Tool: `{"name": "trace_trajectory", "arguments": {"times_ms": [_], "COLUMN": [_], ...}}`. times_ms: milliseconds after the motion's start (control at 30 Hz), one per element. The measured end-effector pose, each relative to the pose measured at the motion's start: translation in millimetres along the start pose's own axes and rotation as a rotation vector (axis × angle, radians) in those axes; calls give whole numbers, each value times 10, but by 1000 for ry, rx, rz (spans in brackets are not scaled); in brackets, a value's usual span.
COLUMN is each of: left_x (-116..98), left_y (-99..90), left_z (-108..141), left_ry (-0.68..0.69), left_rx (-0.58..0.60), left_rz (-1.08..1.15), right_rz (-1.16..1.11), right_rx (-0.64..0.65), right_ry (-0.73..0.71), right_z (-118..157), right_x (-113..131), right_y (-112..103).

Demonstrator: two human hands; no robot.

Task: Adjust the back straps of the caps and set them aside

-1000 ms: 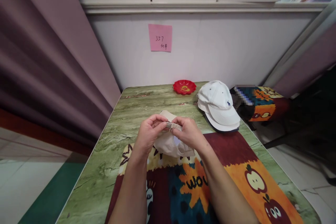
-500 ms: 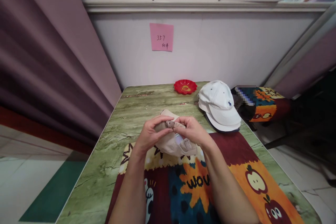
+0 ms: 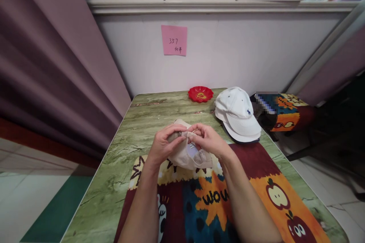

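A beige baseball cap [image 3: 182, 158] rests on the far edge of the patterned mat, its back strap raised toward me and its brim partly hidden behind my hands. My left hand [image 3: 167, 141] pinches the strap near its metal buckle, thumb below and fingers above. On the other side, my right hand [image 3: 205, 139] pinches the strap between thumb and fingers, close to the left fingertips. A pale label shows inside the cap's opening.
Stacked caps, a white one [image 3: 238, 108] on top, stand at the table's right. A red scalloped dish [image 3: 200, 94] lies at the back. The colourful mat [image 3: 173, 205] covers the front of the green table [image 3: 114, 167]. A pink note [image 3: 174, 40] hangs on the wall.
My right fingers have shifted slightly along the strap, and the strap near the buckle now looks more drawn out. The cap stays in nearly the same place.
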State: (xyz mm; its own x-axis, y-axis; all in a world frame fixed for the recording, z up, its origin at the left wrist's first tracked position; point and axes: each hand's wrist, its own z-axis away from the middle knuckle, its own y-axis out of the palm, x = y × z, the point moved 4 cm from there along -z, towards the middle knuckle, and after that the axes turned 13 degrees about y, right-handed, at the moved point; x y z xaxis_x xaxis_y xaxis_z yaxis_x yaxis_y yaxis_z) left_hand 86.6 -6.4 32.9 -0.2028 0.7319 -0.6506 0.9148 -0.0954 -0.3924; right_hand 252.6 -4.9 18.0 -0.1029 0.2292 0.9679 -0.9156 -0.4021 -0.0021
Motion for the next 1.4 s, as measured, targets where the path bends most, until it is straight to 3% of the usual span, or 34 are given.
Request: {"name": "trace_trajectory", "arguments": {"times_ms": [833,1167,1400], "left_x": [43,86,32], "left_y": [-1,-91,-63], "left_z": [39,88,68], "left_ry": [-122,-158,-143], "left_rx": [-16,-61,-10], "left_rz": [49,69,106], "right_rz": [-9,-35,4], "right_rx": [-67,71,-24], "right_ry": [-57,-11,-26], "right_z": [-63,11,16], "right_x": [-42,-24,23], "right_y": [33,-54,-24]}}
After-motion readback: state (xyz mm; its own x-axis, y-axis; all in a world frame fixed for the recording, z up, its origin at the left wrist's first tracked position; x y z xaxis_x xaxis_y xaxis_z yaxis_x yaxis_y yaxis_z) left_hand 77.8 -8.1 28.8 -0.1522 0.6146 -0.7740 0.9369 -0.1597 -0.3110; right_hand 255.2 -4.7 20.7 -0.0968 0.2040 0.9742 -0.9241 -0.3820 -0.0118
